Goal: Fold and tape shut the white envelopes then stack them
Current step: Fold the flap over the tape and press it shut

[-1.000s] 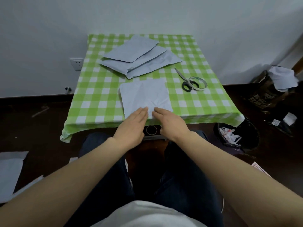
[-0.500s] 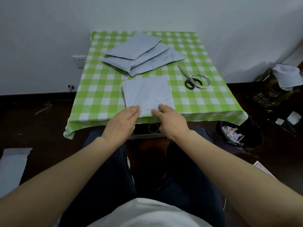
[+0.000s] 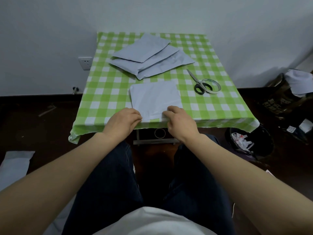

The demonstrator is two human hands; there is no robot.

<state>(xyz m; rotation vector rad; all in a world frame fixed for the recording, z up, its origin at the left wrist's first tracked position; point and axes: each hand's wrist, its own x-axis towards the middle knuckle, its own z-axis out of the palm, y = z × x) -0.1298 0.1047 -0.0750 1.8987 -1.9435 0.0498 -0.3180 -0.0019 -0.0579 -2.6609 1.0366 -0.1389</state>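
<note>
White paper made the envelope (image 3: pixel 155 99) that lay flat near the front edge of the table (image 3: pixel 105 92). The left hand (image 3: pixel 122 122) had its fingers curled and pinched the near left corner. The right hand (image 3: pixel 180 122) had its fingers curled too and pinched the near right corner.

The table wore a green and white checked cloth. A pile of envelopes (image 3: pixel 149 56) lay at the back of it. To the right were scissors (image 3: pixel 198 82), with one handle ring inside a roll of tape (image 3: pixel 211 85). A socket (image 3: pixel 85 62) sat on the pale wall at the left. The floor was dark, and a black bin (image 3: pixel 249 143) stood on it at the right.

Both thumbs were hidden under the hands. Another white envelope (image 3: pixel 15 163) on the floor was cut off at the left edge. A dark thing (image 3: pixel 284 94) at the far right was hard to make out.
</note>
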